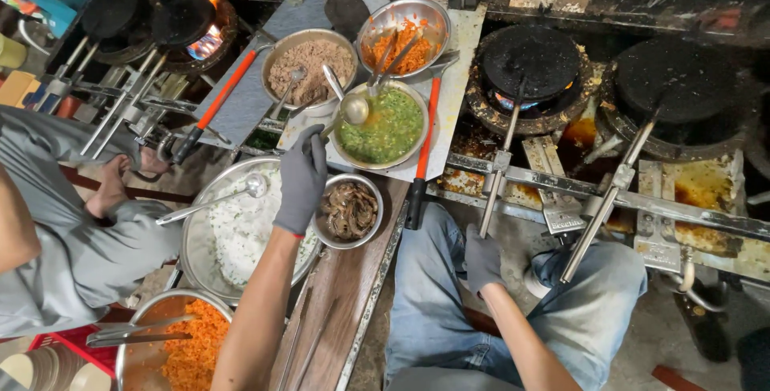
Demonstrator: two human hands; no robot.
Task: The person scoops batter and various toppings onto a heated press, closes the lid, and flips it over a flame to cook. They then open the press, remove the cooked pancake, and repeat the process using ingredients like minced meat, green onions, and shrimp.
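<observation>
Gloved right hand [482, 259] resting on knee, fingers loosely curled, left hand [301, 176] fingers grasping ladle [350, 109] handle over green sauce bowl [388, 127]

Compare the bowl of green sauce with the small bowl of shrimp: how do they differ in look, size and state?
The green sauce bowl is wider than the shrimp bowl. Its contents look wet and green; the shrimp bowl's look brown and piled in pieces. A ladle, held by the gloved left hand, rests in the green sauce bowl; the shrimp bowl has no utensil. The green sauce bowl sits on a pale board, the shrimp bowl on a wooden counter. Both are round metal bowls.
</observation>
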